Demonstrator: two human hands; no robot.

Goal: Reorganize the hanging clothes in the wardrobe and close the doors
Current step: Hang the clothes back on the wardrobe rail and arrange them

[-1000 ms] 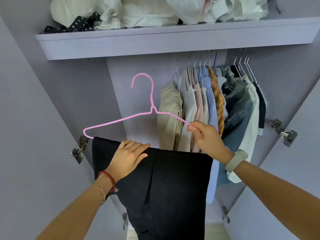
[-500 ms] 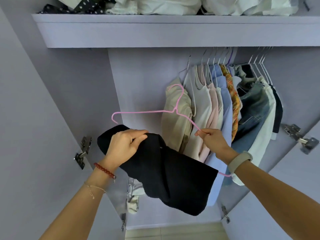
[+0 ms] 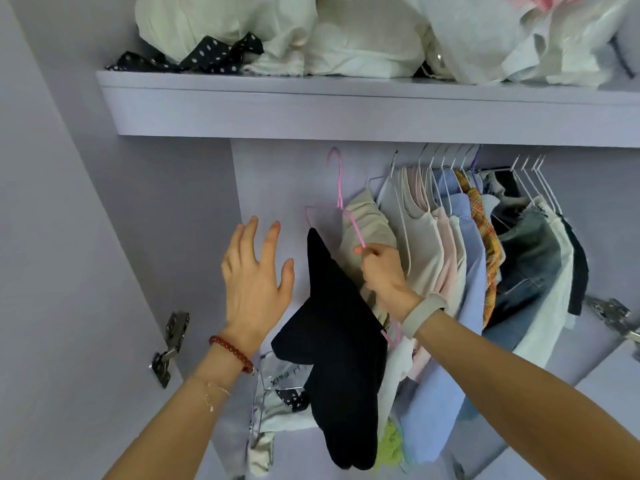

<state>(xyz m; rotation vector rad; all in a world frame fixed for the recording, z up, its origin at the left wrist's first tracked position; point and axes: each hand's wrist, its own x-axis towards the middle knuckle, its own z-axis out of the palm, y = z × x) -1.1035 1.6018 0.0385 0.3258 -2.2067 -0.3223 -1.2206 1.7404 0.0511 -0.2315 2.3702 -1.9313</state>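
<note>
At centre frame the right hand [image 3: 381,268] pinched the pink hanger [image 3: 349,216] carrying the black garment [image 3: 341,341], its hook raised toward the unseen rail, while the left hand [image 3: 256,278] hung spread and empty, so the lopsided cloth risked sliding off.

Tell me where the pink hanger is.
Head view, centre: the pink hanger is held by the right hand, just left of the beige garment, carrying black cloth.

Left hand [image 3: 255,276]: raised with the back toward the camera, fingers [image 3: 269,237] straight and spread, holding nothing; a red bead bracelet sits on the wrist. Right hand [image 3: 382,271]: extended forward, fingers curled, pinching the pink hanger [image 3: 341,199] wire; a grey band sits on the wrist.
</note>
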